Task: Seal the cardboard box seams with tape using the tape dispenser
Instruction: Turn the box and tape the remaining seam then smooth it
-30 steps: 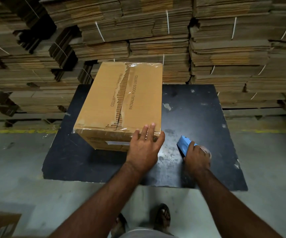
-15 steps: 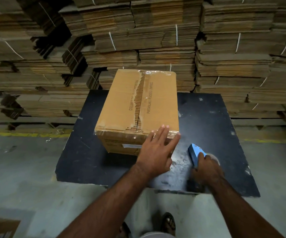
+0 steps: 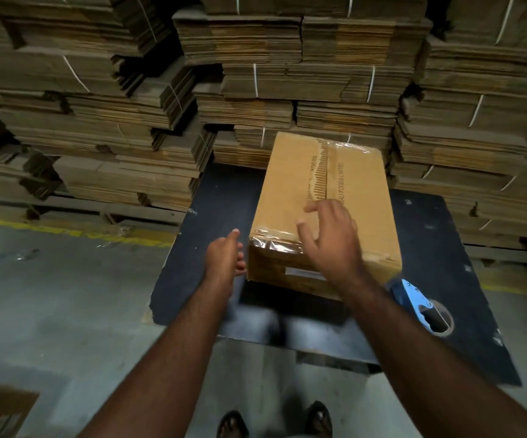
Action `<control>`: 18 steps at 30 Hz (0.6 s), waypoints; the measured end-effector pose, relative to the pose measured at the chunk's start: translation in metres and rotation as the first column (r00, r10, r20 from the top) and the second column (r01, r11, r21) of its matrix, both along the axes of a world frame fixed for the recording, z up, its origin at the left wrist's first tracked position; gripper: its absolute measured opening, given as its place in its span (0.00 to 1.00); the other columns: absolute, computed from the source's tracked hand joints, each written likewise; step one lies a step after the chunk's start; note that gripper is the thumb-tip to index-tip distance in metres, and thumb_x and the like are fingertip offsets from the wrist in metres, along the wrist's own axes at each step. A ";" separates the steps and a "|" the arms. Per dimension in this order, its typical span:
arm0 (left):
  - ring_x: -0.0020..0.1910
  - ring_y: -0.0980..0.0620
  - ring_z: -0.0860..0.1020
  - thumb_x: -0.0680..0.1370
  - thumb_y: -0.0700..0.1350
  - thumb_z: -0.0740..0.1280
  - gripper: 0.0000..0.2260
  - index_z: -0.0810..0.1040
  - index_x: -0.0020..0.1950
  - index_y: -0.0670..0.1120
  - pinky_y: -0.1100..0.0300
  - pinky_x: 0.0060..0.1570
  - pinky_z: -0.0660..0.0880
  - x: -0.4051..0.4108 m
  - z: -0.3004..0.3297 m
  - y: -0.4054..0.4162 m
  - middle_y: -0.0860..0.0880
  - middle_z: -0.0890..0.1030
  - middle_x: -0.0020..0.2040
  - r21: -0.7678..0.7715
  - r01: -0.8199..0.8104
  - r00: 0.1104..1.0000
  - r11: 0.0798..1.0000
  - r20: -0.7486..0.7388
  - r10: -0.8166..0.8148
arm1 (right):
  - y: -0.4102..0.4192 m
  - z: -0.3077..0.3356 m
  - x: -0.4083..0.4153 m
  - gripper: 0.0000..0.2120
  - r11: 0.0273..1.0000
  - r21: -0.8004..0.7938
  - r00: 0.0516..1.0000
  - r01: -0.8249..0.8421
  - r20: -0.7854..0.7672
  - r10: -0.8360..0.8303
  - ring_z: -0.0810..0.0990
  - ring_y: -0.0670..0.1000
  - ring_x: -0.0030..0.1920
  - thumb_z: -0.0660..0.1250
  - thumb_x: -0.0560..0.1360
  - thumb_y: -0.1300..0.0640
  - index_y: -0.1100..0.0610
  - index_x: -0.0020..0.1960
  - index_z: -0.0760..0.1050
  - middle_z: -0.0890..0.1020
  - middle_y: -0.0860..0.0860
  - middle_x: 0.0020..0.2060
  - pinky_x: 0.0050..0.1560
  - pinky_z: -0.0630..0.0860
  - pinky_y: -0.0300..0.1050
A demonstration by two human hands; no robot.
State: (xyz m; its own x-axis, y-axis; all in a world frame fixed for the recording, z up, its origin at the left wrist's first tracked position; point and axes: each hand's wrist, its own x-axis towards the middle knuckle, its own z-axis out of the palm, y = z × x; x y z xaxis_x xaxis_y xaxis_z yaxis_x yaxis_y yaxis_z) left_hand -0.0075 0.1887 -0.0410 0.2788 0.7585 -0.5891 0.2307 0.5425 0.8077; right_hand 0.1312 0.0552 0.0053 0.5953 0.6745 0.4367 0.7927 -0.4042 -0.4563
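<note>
Your right hand (image 3: 331,241) is hiding part of the box (image 3: 290,191) seam, and its motion is blurring the fingers, which are spreading loosely above the lid, grasping nothing. Printing beside the seam is reading "FOODS LIMITED"; the pale label on the near face is staying illegible. The box is sitting on the black board (image 3: 217,197), long axis running 6 to 12 o'clock. Your left hand (image 3: 224,260) is lying relaxed at its near-left corner. The blue tape dispenser (image 3: 414,298) is lying released at 4 o'clock of the box.
</note>
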 end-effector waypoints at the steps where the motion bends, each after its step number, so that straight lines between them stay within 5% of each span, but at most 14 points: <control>1: 0.32 0.47 0.74 0.82 0.55 0.61 0.18 0.75 0.42 0.42 0.55 0.35 0.75 -0.001 0.000 0.004 0.44 0.75 0.35 -0.126 0.054 0.998 0.991 0.028 -0.051 | 0.017 -0.004 -0.006 0.14 0.997 -0.051 0.998 -0.060 -0.010 0.060 0.74 0.51 0.58 0.64 0.77 0.50 0.54 0.60 0.74 0.77 0.50 0.57 0.56 0.69 0.49; 6: 0.45 0.45 0.77 0.83 0.59 0.54 0.25 0.80 0.47 0.40 0.51 0.48 0.76 -0.005 -0.004 0.011 0.42 0.80 0.46 -0.254 0.226 0.973 0.940 0.111 -0.203 | 0.058 -0.039 -0.020 0.25 0.921 -0.333 0.978 -0.203 -0.116 0.174 0.65 0.56 0.73 0.54 0.82 0.45 0.56 0.74 0.66 0.68 0.56 0.74 0.70 0.65 0.55; 13: 0.36 0.53 0.75 0.80 0.48 0.65 0.09 0.80 0.45 0.46 0.56 0.40 0.75 -0.011 -0.013 0.015 0.49 0.80 0.39 -0.259 0.210 0.972 0.943 0.163 -0.171 | 0.056 -0.054 -0.024 0.27 0.911 -0.382 0.988 -0.156 -0.059 0.145 0.59 0.54 0.77 0.50 0.83 0.43 0.54 0.78 0.60 0.63 0.54 0.77 0.74 0.56 0.54; 18: 0.34 0.53 0.74 0.81 0.44 0.64 0.06 0.76 0.44 0.48 0.58 0.36 0.72 -0.007 -0.017 0.016 0.50 0.78 0.39 -0.083 0.164 0.975 0.983 0.165 -0.148 | 0.057 -0.055 -0.028 0.27 0.916 -0.382 0.991 -0.121 0.000 0.131 0.61 0.54 0.76 0.51 0.82 0.42 0.54 0.77 0.61 0.64 0.53 0.76 0.73 0.57 0.52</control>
State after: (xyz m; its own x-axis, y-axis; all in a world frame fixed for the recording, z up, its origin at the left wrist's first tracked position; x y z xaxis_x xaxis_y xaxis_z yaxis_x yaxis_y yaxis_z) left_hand -0.0145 0.2050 -0.0578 0.4844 0.6407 -0.5957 0.1926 0.5862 0.7870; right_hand 0.1036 0.1118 -0.0497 0.4869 0.8612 0.1457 0.8575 -0.4396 -0.2674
